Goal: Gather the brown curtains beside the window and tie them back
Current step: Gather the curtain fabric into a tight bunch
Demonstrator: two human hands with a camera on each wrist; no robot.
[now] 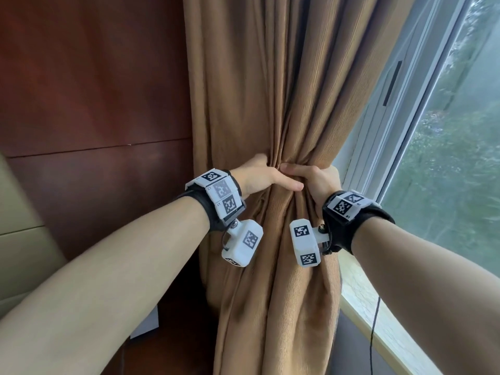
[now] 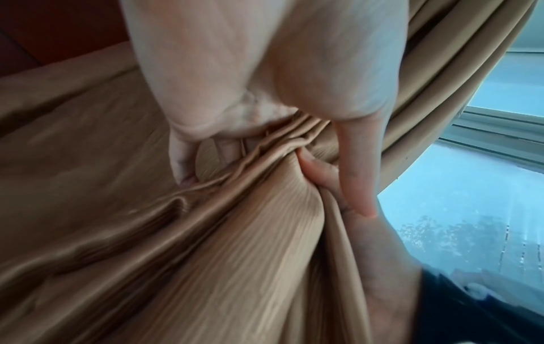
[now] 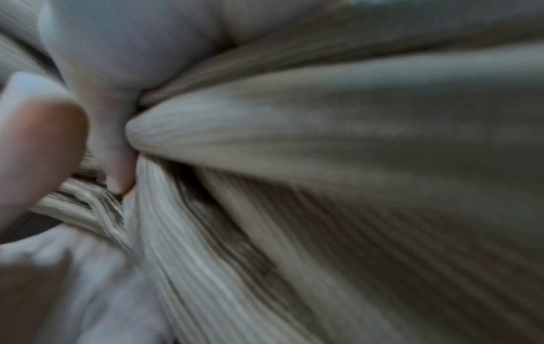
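Observation:
The brown ribbed curtain (image 1: 251, 90) hangs between a wood wall and the window, bunched into a narrow waist at mid height. My left hand (image 1: 259, 177) wraps the bunch from the left, thumb across the front. My right hand (image 1: 313, 180) grips it from the right, thumb on top touching the left thumb. In the left wrist view the left hand (image 2: 265, 97) squeezes the curtain (image 2: 182, 244) folds, and the right hand's fingers (image 2: 317, 172) dig in beside it. The right wrist view shows blurred curtain (image 3: 324, 163) folds under the right hand (image 3: 117, 76). No tie-back is visible.
A dark wood-panelled wall (image 1: 89, 90) stands left of the curtain, with a beige upholstered seat (image 1: 21, 239) at the far left. The window (image 1: 446, 158) and its sill (image 1: 378, 320) lie to the right, with a thin black cable (image 1: 374, 334) hanging down.

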